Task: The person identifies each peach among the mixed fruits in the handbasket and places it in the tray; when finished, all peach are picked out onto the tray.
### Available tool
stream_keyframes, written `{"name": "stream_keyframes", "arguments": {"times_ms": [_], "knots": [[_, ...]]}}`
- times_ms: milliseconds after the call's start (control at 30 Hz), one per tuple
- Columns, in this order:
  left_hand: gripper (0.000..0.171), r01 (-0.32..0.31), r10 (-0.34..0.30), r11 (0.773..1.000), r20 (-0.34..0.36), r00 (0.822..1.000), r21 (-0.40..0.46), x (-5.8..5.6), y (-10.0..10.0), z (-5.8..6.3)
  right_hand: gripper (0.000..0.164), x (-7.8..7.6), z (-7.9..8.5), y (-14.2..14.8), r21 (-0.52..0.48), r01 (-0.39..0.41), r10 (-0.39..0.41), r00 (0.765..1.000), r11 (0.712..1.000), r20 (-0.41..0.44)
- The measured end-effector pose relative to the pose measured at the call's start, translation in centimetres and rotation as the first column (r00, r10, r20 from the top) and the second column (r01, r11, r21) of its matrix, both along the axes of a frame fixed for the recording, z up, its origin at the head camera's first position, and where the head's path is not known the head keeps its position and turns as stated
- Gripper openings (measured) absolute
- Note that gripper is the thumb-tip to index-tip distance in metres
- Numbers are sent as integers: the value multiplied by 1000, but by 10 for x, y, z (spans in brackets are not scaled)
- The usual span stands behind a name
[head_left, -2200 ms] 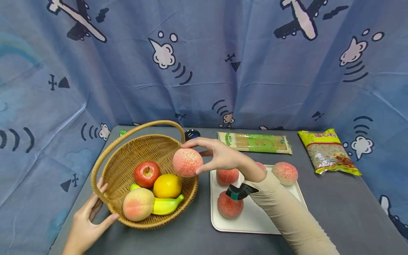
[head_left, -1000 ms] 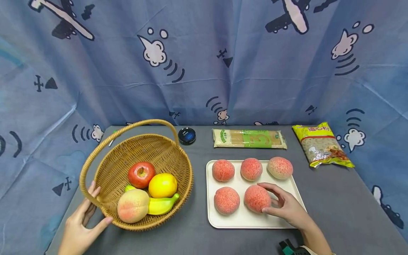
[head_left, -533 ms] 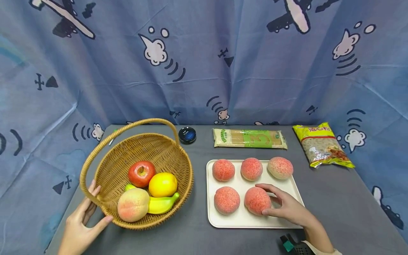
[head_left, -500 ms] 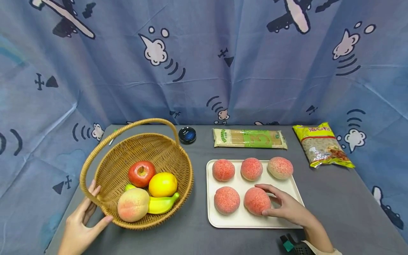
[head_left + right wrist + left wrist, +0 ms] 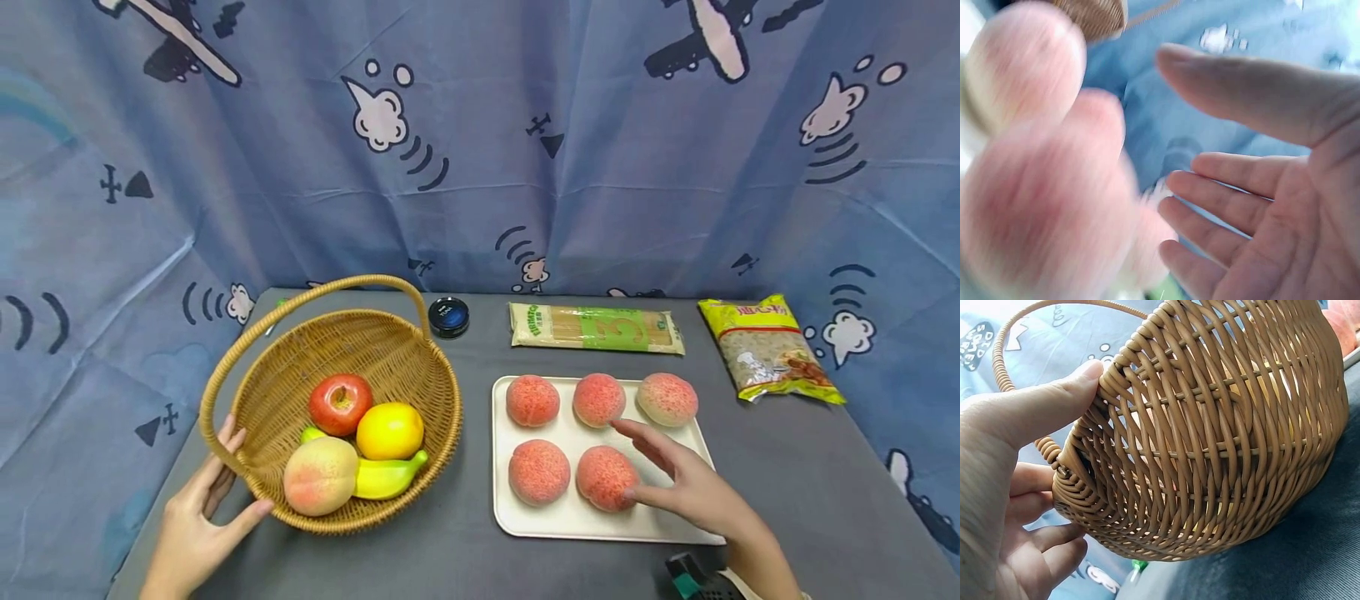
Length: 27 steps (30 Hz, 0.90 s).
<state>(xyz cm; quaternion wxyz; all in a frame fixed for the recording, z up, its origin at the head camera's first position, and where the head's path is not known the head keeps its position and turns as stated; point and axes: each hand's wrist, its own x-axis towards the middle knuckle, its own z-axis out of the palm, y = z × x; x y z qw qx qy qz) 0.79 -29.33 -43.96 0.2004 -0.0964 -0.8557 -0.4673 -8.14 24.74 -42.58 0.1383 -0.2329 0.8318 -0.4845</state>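
My left hand (image 5: 197, 510) grips the rim of a wicker basket (image 5: 330, 337) with thumb and fingers on opposite sides, as the left wrist view also shows. Inside the basket lie a red apple (image 5: 341, 404), a yellow lemon (image 5: 391, 431), a banana (image 5: 390, 477) and a pale peach (image 5: 321, 476). Over the right part of a white tray (image 5: 525, 527), my right hand (image 5: 693, 487) has its fingers straight and spread. It is right beside the front-right red peach (image 5: 606, 478). In the right wrist view a gap separates palm and blurred peaches (image 5: 1047, 212).
Other peaches on the tray are the front-left one (image 5: 539, 472) and three along the back (image 5: 599, 400). Behind stand a round dark tin (image 5: 448, 317), a noodle packet (image 5: 596, 329) and a yellow-edged bag (image 5: 771, 350). A patterned curtain (image 5: 480, 167) closes off the back.
My right hand carried a peach from over the basket to the tray's front right, then loosened its fingers and drew slightly away. My left hand has stayed on the basket rim.
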Motion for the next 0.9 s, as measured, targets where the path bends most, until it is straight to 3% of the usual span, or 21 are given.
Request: {"name": "stream_keyframes", "arguments": {"times_ms": [233, 500, 733, 900], "knots": [[92, -21, 21, 1000, 25, 999, -13, 1, 0, 0, 73, -11, 26, -44, -128, -125, 111, 988, 984, -110], [88, 19, -19, 1000, -20, 1000, 2, -2, 1, -2, 72, -21, 40, -119, -142, -275, 253, 955, 951, -156], [89, 16, -15, 1000, -24, 1000, 7, -1, 4, 0, 74, -24, 49, -183, -77, -441, 405, 871, 894, -278], [89, 4, -4, 1000, -13, 1000, -2, 1, 4, 2, 73, -23, 51, -229, -26, -518, 491, 825, 855, -282]]}}
